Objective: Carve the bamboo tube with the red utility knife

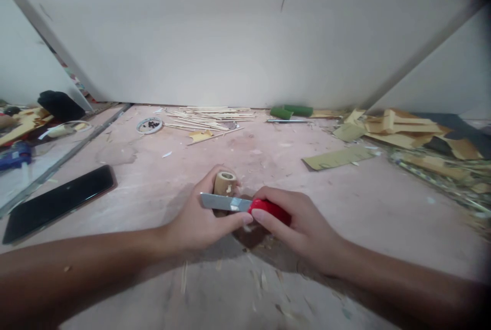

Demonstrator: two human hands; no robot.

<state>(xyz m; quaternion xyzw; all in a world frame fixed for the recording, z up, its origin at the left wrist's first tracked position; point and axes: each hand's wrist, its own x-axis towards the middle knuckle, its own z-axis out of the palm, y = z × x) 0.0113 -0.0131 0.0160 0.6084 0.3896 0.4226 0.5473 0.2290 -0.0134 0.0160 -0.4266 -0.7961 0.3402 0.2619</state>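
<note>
My left hand (197, 220) is wrapped round a short, pale bamboo piece (224, 183), whose hollow round end faces up. In my right hand (293, 217) is a utility knife (270, 210) with a red handle. Its wide metal blade (217, 201) points left and lies across the front of the bamboo. My left thumb reaches right, close to the knife's handle. The fingers behind the bamboo are mostly hidden. Thin shavings (264, 281) lie scattered on the work surface below my hands.
A black phone (61, 202) lies at the left, near a blue glue gun (16, 156). Thin sticks (210, 115), a round lid with dark bits (149, 125) and green tubes (293, 111) lie along the white panel (230, 33). Cardboard scraps (402, 128) are heaped at the right.
</note>
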